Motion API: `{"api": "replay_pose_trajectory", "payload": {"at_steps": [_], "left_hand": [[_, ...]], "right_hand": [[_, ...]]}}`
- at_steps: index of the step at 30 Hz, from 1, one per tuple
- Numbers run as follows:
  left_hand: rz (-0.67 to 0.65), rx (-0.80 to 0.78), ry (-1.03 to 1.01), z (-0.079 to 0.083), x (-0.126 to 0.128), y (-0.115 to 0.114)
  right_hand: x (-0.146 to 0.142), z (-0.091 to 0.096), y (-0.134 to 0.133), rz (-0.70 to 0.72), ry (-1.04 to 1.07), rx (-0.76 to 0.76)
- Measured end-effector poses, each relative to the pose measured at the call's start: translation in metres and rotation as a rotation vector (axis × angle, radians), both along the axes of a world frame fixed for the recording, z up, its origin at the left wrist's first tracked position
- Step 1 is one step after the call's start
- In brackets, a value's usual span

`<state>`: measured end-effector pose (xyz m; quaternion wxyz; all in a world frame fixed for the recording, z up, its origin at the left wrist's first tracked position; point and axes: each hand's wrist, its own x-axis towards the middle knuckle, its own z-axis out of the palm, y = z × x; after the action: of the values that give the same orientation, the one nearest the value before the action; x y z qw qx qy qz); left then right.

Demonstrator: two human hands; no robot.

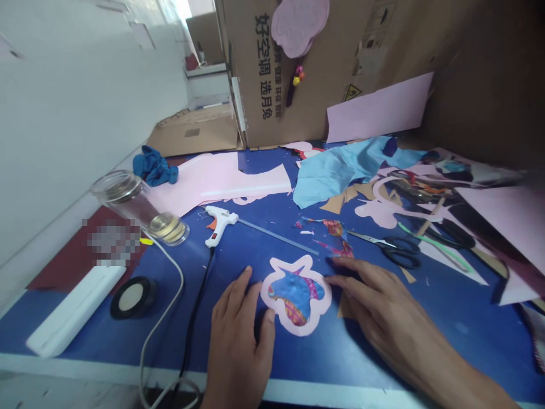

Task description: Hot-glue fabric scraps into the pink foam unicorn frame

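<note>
The pink cutout (302,328) lies on the worktop (306,363) between the two hands, patterned fabric (293,292) already filling its middle; whether that is fixed, and so what's left, I can't tell. The left hand (240,324) has its fingers slightly spread beside one rim, the right hand (374,295) likewise at the other; neither pinches. Bare surface runs to the near edge; scissors (402,251) crowd the right, the glue gun (218,221) the left.

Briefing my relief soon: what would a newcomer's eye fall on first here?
Probably the pink-bordered patterned cutout on the blue table, between the left hand and the right hand. Then the white glue gun beyond the left hand, and the light-blue cloth farther back, right of centre.
</note>
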<state>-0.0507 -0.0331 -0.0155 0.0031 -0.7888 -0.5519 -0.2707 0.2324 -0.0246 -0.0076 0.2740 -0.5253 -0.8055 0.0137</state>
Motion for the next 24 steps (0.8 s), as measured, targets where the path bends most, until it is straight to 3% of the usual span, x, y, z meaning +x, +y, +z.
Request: {"api": "replay_pose_trajectory", "payload": {"at_steps": [14,24], "left_hand": [[-0.024,-0.077,0.035,0.002,-0.002,0.0],[-0.045,-0.083,-0.011,0.006,-0.004,0.004]], "right_hand": [[0.001,0.0,-0.001,0.006,0.02,0.009],[0.001,0.01,-0.005,0.001,0.031,-0.072]]}}
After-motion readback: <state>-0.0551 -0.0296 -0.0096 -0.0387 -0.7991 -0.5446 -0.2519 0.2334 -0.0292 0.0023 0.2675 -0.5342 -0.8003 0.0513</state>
